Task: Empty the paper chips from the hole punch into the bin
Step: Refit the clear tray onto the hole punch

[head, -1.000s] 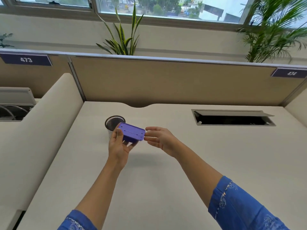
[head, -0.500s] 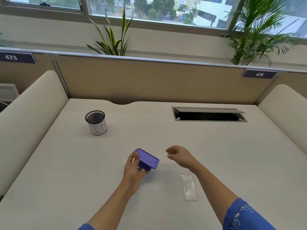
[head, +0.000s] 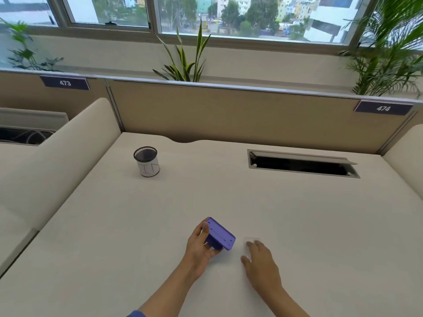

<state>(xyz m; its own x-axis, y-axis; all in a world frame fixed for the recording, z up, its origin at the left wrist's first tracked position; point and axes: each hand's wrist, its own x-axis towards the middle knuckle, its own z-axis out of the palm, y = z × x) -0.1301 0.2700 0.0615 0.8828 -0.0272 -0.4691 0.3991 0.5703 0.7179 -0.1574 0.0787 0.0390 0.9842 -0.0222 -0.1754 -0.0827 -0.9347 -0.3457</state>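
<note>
from the head camera we see the left hand [head: 199,247] closed around the purple hole punch [head: 220,234], thumb on its near upper edge and fingers underneath, so the punch sits tilted above the desk [head: 320,225], its flat base facing up and right. the right hand [head: 261,259] lies palm down just beside it, fingers spread over a faint clear tray [head: 250,240]; we cannot tell whether it grips it. the mesh bin [head: 147,161] stands upright well apart, further back to the left.
</note>
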